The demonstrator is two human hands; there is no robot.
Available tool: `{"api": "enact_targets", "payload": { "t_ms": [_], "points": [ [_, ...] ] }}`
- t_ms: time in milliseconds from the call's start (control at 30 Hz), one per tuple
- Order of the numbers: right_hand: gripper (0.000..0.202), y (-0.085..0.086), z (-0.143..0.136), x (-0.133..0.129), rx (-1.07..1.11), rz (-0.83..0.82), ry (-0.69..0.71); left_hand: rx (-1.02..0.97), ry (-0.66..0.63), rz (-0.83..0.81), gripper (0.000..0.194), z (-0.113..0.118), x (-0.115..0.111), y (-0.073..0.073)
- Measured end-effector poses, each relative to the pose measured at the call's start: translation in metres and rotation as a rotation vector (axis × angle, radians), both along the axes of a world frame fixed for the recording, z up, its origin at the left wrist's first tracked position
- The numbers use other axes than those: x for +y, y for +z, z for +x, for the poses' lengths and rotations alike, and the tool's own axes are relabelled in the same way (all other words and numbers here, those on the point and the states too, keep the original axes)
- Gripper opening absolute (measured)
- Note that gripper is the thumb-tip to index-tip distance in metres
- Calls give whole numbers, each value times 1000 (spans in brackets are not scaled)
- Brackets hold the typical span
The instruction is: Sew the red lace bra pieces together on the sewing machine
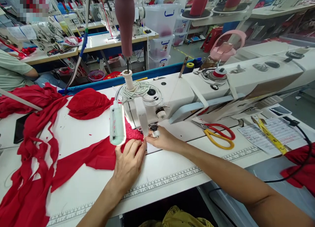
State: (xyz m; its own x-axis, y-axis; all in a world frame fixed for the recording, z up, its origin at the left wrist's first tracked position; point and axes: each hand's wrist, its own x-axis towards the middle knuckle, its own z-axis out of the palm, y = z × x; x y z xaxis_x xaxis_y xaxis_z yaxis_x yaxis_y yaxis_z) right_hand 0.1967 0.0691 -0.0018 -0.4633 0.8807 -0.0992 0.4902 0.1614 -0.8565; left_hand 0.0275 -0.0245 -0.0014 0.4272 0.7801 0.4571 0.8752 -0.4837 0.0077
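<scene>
A white sewing machine (177,89) stands across the table, its needle end above a piece of red fabric (100,153). My left hand (129,159) lies on the fabric with its fingers stretched out, just left of the presser foot area. On the other side, my right hand (159,140) is closed in a pinch beside the needle. What its fingertips hold is hidden behind the machine's head. A lit lamp (117,123) hangs at the left of the head, over the fabric.
Scissors (219,135) with red and yellow handles lie right of my hands, near a tape measure (269,135) on a written sheet (248,138). More red cloth (90,104) is heaped left, beside a black phone (22,127). A person's arm (17,68) shows at far left.
</scene>
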Motion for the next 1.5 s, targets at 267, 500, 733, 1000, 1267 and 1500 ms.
{"api": "enact_targets", "payload": {
  "t_ms": [267, 500, 733, 1000, 1267, 1500],
  "points": [
    [27, -2, 2, -1, 20, 27, 22, -18, -27, 84, 31, -7, -12, -2],
    [23, 0, 2, -1, 35, 35, 26, -100, -7, 34, 23, -9, -8, 2],
    [29, 2, 4, -3, 20, 41, 40, -68, 17, 47, 25, -5, -6, 2],
    [37, 6, 7, -18, -191, 282, 117, -57, 7, 35, 27, -11, -6, -4],
    [23, 9, 5, -39, -603, 544, 331, -55, -117, 180, 37, -6, -2, 4],
    [31, 14, 9, -38, -541, 563, 305, -59, -80, -99, 20, -15, 21, 14]
  ]
}}
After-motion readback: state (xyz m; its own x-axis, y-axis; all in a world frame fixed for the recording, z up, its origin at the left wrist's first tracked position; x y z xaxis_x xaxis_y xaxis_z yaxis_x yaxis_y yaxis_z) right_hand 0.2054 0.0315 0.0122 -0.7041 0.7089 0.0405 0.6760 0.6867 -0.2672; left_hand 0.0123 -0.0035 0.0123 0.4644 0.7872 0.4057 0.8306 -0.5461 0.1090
